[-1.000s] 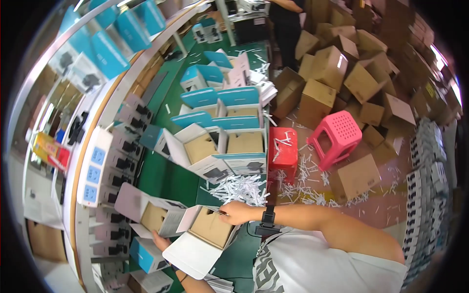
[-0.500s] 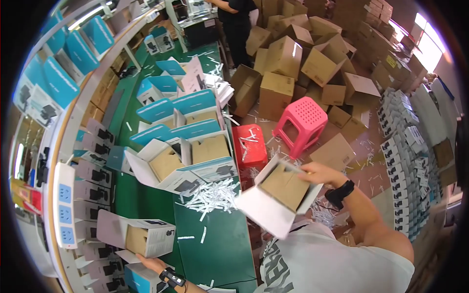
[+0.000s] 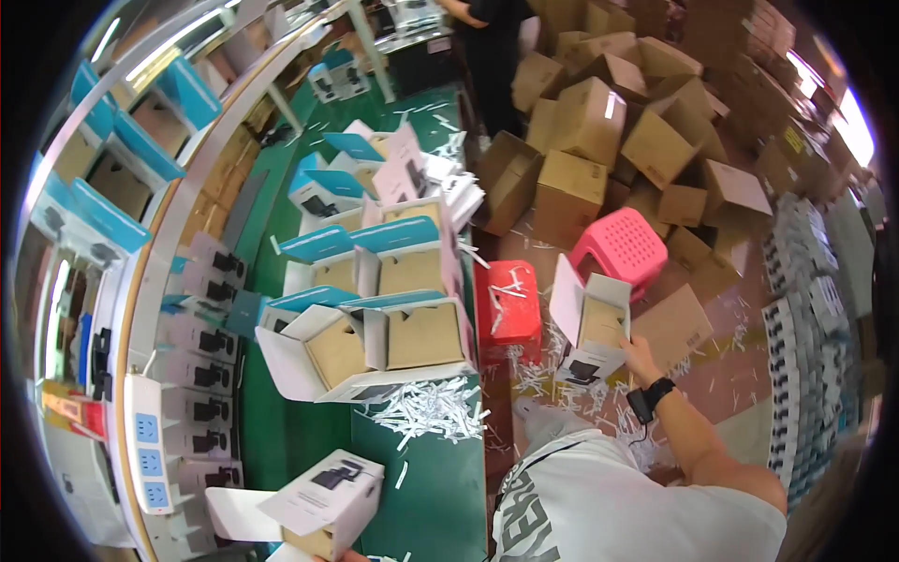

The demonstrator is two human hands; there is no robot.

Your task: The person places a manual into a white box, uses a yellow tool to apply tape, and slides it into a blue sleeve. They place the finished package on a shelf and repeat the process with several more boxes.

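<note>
My right hand reaches out to the right of the green table and grips an open white box with a brown cardboard insert, held above the littered floor. A black watch sits on that wrist. Only a sliver of my left hand shows at the lower edge. It touches the underside of a white box with a dark product picture, whose flap hangs open to the left. Its grip is hidden.
Open white boxes with blue lids crowd the table beside shredded white paper. A red stool and a pink stool stand on the floor before heaped cardboard cartons. A white power strip lies left. Another person stands far back.
My right hand has carried the open box off the table and out to the right over the floor. The view has swung right. My left hand stays low by the white box.
</note>
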